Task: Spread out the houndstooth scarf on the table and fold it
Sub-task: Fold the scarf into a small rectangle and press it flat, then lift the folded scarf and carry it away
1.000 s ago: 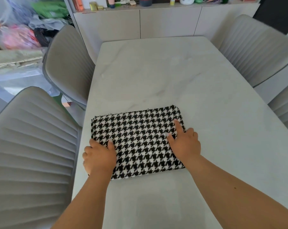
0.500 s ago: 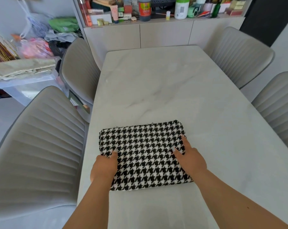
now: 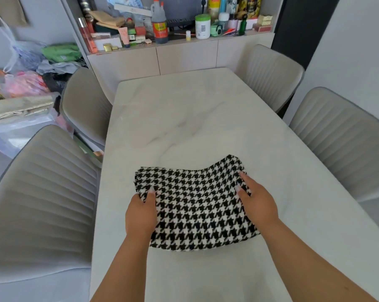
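The houndstooth scarf [image 3: 195,199], black and white, is folded into a thick rectangle at the near middle of the white marble table [image 3: 184,118]. My left hand [image 3: 140,212] grips its left edge, thumb on top and fingers out of sight beneath. My right hand [image 3: 258,201] holds its right edge, with the thumb and one finger on the cloth. The scarf bends, and its far right corner sits higher than the middle.
Grey padded chairs stand on both sides: two on the left [image 3: 42,192] and two on the right [image 3: 341,140]. Behind the table, a sideboard [image 3: 184,55] carries several bottles and boxes. Bags and clothes are piled at the far left [image 3: 25,83].
Both hands went from lying flat on the scarf to taking hold of its side edges. The scarf now bows with its far right corner raised. The camera view has tilted upward.
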`<control>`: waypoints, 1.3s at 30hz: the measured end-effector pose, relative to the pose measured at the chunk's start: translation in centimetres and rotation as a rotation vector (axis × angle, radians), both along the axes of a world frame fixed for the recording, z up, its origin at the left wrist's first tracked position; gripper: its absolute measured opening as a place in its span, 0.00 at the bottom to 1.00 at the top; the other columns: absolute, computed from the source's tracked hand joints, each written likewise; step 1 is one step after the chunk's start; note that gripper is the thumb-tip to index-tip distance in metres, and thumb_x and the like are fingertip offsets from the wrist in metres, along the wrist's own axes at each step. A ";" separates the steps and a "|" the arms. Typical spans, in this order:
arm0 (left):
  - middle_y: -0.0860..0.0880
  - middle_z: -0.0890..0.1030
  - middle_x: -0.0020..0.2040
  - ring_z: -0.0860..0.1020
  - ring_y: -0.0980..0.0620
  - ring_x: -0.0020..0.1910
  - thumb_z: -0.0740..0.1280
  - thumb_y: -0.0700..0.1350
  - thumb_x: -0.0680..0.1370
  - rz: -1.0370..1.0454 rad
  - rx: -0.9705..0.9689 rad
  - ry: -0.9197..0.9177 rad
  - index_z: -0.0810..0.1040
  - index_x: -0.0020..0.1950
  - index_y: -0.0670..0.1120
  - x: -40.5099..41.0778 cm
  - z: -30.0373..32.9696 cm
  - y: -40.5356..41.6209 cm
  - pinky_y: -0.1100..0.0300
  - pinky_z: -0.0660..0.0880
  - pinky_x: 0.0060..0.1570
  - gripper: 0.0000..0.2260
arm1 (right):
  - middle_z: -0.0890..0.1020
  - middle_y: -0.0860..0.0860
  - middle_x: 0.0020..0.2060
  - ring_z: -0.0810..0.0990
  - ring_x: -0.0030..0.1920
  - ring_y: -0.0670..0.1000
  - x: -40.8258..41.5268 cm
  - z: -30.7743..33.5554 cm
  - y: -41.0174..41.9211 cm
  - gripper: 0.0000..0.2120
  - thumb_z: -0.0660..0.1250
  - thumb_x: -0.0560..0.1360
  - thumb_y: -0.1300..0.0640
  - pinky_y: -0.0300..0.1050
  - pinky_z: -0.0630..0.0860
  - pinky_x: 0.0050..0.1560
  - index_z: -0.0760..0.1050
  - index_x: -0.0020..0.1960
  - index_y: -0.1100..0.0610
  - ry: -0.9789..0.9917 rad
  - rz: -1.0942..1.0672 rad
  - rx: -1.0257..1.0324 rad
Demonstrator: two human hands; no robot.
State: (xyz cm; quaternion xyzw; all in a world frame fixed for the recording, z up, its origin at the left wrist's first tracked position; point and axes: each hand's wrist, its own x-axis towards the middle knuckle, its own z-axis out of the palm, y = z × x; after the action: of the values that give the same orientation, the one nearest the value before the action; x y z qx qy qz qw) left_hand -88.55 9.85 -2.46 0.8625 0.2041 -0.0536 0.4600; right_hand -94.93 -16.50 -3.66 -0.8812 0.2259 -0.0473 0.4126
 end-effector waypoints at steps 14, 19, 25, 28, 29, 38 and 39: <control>0.51 0.79 0.46 0.78 0.47 0.49 0.59 0.59 0.79 -0.160 -0.147 -0.251 0.75 0.56 0.47 -5.1 9.8 -12.7 0.50 0.75 0.54 0.17 | 0.71 0.45 0.70 0.72 0.66 0.49 -9.4 8.2 -10.5 0.22 0.59 0.80 0.46 0.41 0.68 0.58 0.61 0.72 0.36 -0.240 -0.295 -0.036; 0.48 0.80 0.50 0.78 0.46 0.50 0.59 0.60 0.79 -0.213 -0.191 -0.283 0.76 0.57 0.47 -9.5 11.9 -19.7 0.49 0.75 0.54 0.19 | 0.70 0.44 0.70 0.72 0.66 0.48 -15.1 10.9 -16.6 0.22 0.60 0.80 0.46 0.42 0.71 0.55 0.60 0.72 0.35 -0.295 -0.368 -0.062; 0.51 0.76 0.40 0.74 0.52 0.38 0.59 0.59 0.79 -0.285 -0.250 -0.311 0.75 0.53 0.45 -16.0 14.0 -29.1 0.57 0.69 0.36 0.18 | 0.70 0.45 0.71 0.71 0.68 0.49 -22.8 12.9 -25.1 0.22 0.59 0.80 0.45 0.44 0.68 0.62 0.61 0.73 0.37 -0.325 -0.446 -0.086; 0.51 0.76 0.40 0.73 0.54 0.37 0.59 0.59 0.80 -0.322 -0.273 -0.315 0.74 0.51 0.46 -19.1 14.7 -33.9 0.60 0.67 0.33 0.16 | 0.70 0.43 0.71 0.70 0.68 0.48 -26.8 13.8 -29.1 0.22 0.59 0.80 0.45 0.44 0.68 0.62 0.61 0.73 0.37 -0.341 -0.483 -0.115; 0.52 0.76 0.40 0.73 0.55 0.38 0.59 0.58 0.80 -0.336 -0.287 -0.315 0.74 0.51 0.46 -20.1 14.8 -35.5 0.61 0.67 0.34 0.16 | 0.70 0.43 0.70 0.71 0.68 0.48 -28.0 14.1 -30.4 0.22 0.59 0.80 0.46 0.44 0.69 0.61 0.61 0.73 0.37 -0.343 -0.496 -0.124; 0.54 0.76 0.44 0.75 0.50 0.48 0.59 0.59 0.80 -0.492 -0.290 -0.311 0.74 0.56 0.47 -26.8 15.8 -47.7 0.55 0.70 0.50 0.16 | 0.70 0.42 0.70 0.75 0.62 0.48 -36.9 15.0 -40.0 0.22 0.60 0.79 0.47 0.43 0.73 0.58 0.62 0.73 0.37 -0.352 -0.639 -0.106; 0.52 0.77 0.47 0.75 0.50 0.49 0.59 0.59 0.80 -0.504 -0.288 -0.309 0.74 0.57 0.47 -27.1 15.9 -48.7 0.55 0.70 0.51 0.17 | 0.71 0.42 0.70 0.75 0.62 0.48 -37.5 15.0 -40.8 0.22 0.60 0.79 0.47 0.45 0.75 0.58 0.62 0.72 0.36 -0.351 -0.656 -0.102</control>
State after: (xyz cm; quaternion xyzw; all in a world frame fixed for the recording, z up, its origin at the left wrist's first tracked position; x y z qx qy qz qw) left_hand -115.69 -38.87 13.49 0.8097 -0.0978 -0.0626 0.5752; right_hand -132.46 -57.26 11.36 -0.7599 0.4194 -0.3387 0.3633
